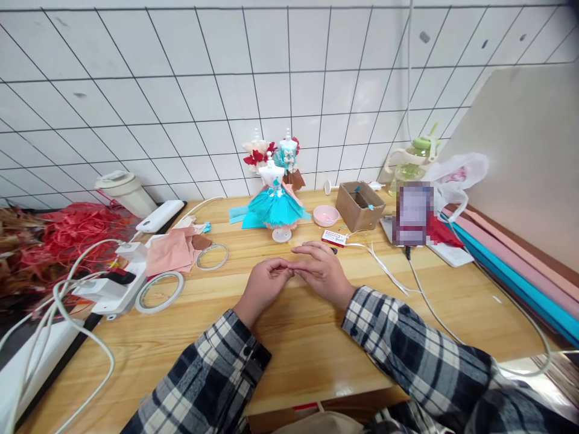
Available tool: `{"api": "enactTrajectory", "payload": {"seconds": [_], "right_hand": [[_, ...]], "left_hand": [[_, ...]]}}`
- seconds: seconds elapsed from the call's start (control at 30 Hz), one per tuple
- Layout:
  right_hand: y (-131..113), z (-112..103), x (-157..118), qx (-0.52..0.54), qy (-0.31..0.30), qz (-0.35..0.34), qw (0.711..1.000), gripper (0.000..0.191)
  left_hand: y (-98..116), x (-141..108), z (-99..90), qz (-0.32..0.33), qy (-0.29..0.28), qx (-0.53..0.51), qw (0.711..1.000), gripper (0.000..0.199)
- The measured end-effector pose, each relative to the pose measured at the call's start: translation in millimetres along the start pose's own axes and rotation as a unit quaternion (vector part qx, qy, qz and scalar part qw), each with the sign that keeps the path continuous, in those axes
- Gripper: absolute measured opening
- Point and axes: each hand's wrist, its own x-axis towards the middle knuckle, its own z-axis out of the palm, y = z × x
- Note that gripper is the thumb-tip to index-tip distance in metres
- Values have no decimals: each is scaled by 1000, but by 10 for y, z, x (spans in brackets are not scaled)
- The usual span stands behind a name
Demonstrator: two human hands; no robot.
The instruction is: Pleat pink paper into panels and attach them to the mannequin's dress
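Over the middle of the table, my left hand (pixel 268 284) is closed in a pinch. My right hand (pixel 323 276) meets it fingertip to fingertip, its thumb and index finger together and its other fingers stretched out. Whatever lies between the fingertips is too small to make out. Beyond them stands a small white dress form (pixel 272 176) in a turquoise paper dress (pixel 275 206). Just past my right hand lie a small red and white box (pixel 333 237) and a white ribbon (pixel 382 265).
Two more dressed forms stand behind, near the tiled wall. A pink bowl (pixel 325 215) and cardboard box (pixel 360 206) sit right of them. Tape rolls (pixel 160 292), peach paper (pixel 169 252) and a power strip (pixel 118 294) lie left. A phone (pixel 414 214) with a cable stands right.
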Motion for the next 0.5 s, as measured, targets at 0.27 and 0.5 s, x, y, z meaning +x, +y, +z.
{"api": "enactTrajectory", "payload": {"seconds": [0.27, 0.5], "right_hand": [[59, 40, 2, 97, -39, 71, 992, 19], [75, 54, 19, 53, -89, 144, 984, 10]], "left_hand": [[-62, -4, 25, 71, 36, 200, 977, 19], [24, -27, 5, 148, 31, 345, 926, 24]]}}
